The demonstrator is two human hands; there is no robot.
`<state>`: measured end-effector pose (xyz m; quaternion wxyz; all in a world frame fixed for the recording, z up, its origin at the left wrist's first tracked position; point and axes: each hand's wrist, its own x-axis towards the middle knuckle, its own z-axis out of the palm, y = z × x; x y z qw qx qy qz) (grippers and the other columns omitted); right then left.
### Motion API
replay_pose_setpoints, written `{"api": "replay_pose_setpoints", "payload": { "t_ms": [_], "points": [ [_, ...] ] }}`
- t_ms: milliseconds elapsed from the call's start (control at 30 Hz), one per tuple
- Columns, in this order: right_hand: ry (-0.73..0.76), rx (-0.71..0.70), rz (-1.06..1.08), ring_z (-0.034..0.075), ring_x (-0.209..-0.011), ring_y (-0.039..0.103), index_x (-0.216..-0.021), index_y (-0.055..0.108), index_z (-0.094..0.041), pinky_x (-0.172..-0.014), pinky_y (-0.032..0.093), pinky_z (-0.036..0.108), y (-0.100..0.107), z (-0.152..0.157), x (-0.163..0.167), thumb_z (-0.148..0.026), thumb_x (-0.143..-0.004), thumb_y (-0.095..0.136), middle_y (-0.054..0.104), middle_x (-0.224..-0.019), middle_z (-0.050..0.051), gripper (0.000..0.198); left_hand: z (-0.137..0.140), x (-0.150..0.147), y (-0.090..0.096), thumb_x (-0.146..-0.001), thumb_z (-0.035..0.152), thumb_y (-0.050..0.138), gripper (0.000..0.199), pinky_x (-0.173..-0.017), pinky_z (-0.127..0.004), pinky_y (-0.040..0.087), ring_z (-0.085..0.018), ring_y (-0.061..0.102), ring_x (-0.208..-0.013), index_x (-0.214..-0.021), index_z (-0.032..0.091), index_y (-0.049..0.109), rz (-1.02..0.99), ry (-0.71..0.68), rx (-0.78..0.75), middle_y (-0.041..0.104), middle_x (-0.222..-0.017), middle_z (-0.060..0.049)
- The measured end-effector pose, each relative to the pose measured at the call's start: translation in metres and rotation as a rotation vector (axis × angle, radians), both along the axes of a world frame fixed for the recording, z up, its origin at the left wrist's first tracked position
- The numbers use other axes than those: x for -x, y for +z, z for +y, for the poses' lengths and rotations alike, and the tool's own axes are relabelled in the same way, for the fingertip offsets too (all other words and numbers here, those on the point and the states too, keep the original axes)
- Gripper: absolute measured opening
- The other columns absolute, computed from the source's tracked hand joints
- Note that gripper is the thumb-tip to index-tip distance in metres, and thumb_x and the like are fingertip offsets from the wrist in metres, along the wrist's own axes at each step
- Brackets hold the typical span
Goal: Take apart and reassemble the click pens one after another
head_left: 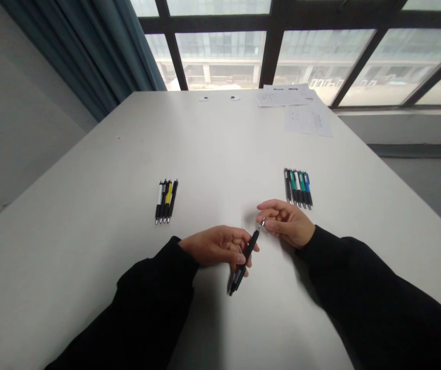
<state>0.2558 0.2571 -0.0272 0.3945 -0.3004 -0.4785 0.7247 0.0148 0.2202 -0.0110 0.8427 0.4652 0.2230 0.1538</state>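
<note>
My left hand (226,246) is closed around a black ballpoint pen (248,252), tilted with its front end up and to the right. Between the thumb and fingers of my right hand (288,223) is a small silver pen tip (262,222), right at the front end of the pen. A thin bit of refill seems to show between tip and barrel; whether the two touch I cannot tell. To the left lies a row of several pens (165,201), white, black and yellow. Another row of pens (298,187), black, green, white and blue, lies just beyond my right hand.
The white table (213,149) reaches back to the window (220,56). Printed papers (307,119) lie at its far right corner. Two small white oval pieces (235,97) sit near the far edge. A blue curtain (89,51) hangs at the left.
</note>
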Motion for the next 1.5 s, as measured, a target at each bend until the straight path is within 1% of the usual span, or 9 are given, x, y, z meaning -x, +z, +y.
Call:
{"api": "replay_pose_setpoints", "payload": {
  "t_ms": [100, 233, 433, 633, 767, 1000, 1133, 1333, 1500],
  "points": [
    [0.000, 0.054, 0.038, 0.004, -0.046, 0.050, -0.100, 0.074, -0.021, -0.042, 0.037, 0.017, 0.002, 0.000, 0.001, -0.024, -0.066, 0.089, 0.077, -0.084, 0.003, 0.038, 0.000, 0.000, 0.001, -0.081, 0.034, 0.079, 0.042, -0.063, -0.025, 0.056, -0.018, 0.073, -0.074, -0.113, 0.014, 0.062, 0.005, 0.006, 0.003, 0.068, -0.091, -0.008],
    [0.000, 0.071, 0.042, 0.005, -0.045, 0.051, -0.095, 0.075, -0.020, -0.041, 0.037, 0.017, 0.003, 0.000, 0.000, -0.024, -0.064, 0.090, 0.078, -0.083, 0.003, 0.035, -0.001, 0.000, 0.001, -0.080, 0.034, 0.080, 0.043, -0.060, -0.024, 0.056, -0.019, 0.073, -0.074, -0.114, 0.013, 0.061, 0.016, 0.005, 0.008, 0.068, -0.090, -0.008],
    [0.015, 0.033, 0.004, 0.006, -0.046, 0.055, -0.095, 0.075, -0.019, -0.041, 0.039, 0.017, -0.003, 0.001, 0.000, -0.024, -0.065, 0.090, 0.079, -0.085, 0.006, 0.034, 0.000, 0.001, -0.001, -0.080, 0.035, 0.080, 0.046, -0.056, -0.021, 0.054, -0.018, 0.073, -0.072, -0.116, 0.014, 0.061, 0.032, -0.003, 0.014, 0.067, -0.088, -0.007],
    [0.063, 0.005, -0.032, 0.008, -0.049, 0.061, -0.093, 0.076, -0.019, -0.043, 0.044, 0.017, -0.004, 0.000, -0.001, -0.022, -0.066, 0.090, 0.080, -0.085, 0.006, 0.031, 0.001, 0.001, -0.001, -0.082, 0.033, 0.078, 0.043, -0.058, -0.022, 0.055, -0.019, 0.074, -0.074, -0.116, 0.014, 0.061, 0.030, -0.010, 0.009, 0.067, -0.089, -0.007],
    [0.066, 0.001, -0.052, 0.009, -0.050, 0.063, -0.091, 0.077, -0.019, -0.044, 0.046, 0.019, -0.003, -0.002, 0.000, -0.023, -0.065, 0.090, 0.080, -0.086, 0.007, 0.029, 0.001, 0.001, -0.001, -0.082, 0.034, 0.078, 0.039, -0.059, -0.024, 0.055, -0.018, 0.073, -0.072, -0.111, 0.013, 0.062, 0.038, 0.004, -0.002, 0.069, -0.089, -0.008],
    [0.068, -0.067, -0.120, 0.009, -0.049, 0.058, -0.085, 0.079, -0.017, -0.043, 0.047, 0.021, 0.001, -0.003, 0.000, -0.029, -0.067, 0.089, 0.079, -0.082, 0.008, 0.024, 0.000, 0.000, -0.001, -0.080, 0.033, 0.080, 0.036, -0.060, -0.024, 0.055, -0.016, 0.071, -0.067, -0.104, 0.012, 0.063, 0.048, 0.008, 0.010, 0.070, -0.086, -0.007],
    [0.092, -0.079, -0.135, 0.009, -0.048, 0.057, -0.082, 0.079, -0.016, -0.043, 0.045, 0.021, 0.003, -0.001, -0.001, -0.031, -0.067, 0.088, 0.078, -0.079, 0.009, 0.024, 0.000, 0.001, -0.001, -0.081, 0.035, 0.079, 0.037, -0.063, -0.026, 0.057, -0.015, 0.071, -0.068, -0.105, 0.012, 0.064, 0.033, 0.002, 0.013, 0.069, -0.087, -0.007],
    [0.125, -0.121, -0.207, 0.009, -0.046, 0.053, -0.078, 0.073, -0.015, -0.045, 0.042, 0.022, 0.004, -0.003, 0.000, -0.040, -0.068, 0.087, 0.064, -0.056, 0.000, 0.031, 0.001, 0.002, -0.001, -0.081, 0.037, 0.078, 0.038, -0.061, -0.025, 0.055, -0.015, 0.069, -0.065, -0.106, 0.012, 0.064, 0.041, -0.027, 0.019, 0.068, -0.084, -0.005],
    [0.146, -0.272, -0.349, 0.007, -0.046, 0.042, -0.060, 0.064, -0.014, -0.046, 0.033, 0.022, 0.007, -0.008, 0.000, -0.046, -0.076, 0.080, 0.053, -0.050, -0.003, 0.039, 0.003, 0.001, 0.002, -0.080, 0.037, 0.079, 0.036, -0.056, -0.021, 0.050, -0.010, 0.061, -0.056, -0.102, 0.012, 0.065, 0.088, -0.034, -0.028, 0.066, -0.074, -0.002]
  ]
}}
